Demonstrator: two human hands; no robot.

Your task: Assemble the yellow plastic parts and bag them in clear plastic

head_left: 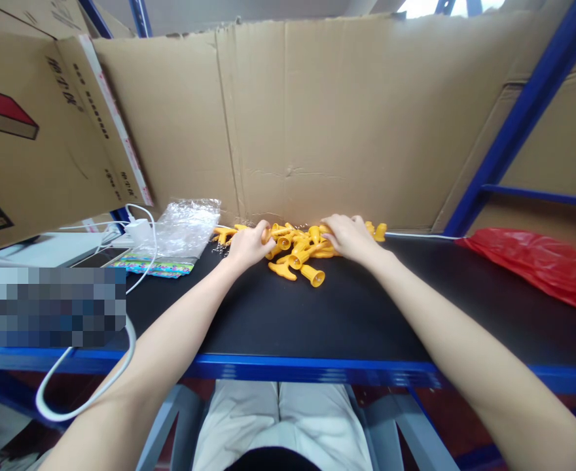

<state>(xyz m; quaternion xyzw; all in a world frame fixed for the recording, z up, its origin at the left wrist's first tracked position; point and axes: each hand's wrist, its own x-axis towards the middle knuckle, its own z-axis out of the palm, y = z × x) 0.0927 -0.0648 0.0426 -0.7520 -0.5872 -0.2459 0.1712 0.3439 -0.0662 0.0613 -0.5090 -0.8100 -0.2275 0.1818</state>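
A heap of glossy yellow plastic pieces (300, 245) lies on the black tabletop near the cardboard wall. Some are hollow and cup-shaped, such as the flared piece (313, 275) at the front; beside it lies a branched, curved piece (283, 270). My left hand (249, 247) is at the heap's left side, its fingers closed round a yellow piece that shows only in part. At the right side, my right hand (351, 237) reaches in from above with curled fingers, thumb and fingertips against a yellow piece. Its grip is partly hidden by the hand.
A clear plastic bag (182, 226) with a colourful edge lies left of the heap, near a white charger (139, 232) and cables. A red plastic bag (538, 261) lies at the right. Cardboard (357, 118) walls the back; a blue rail (317, 369) edges the front.
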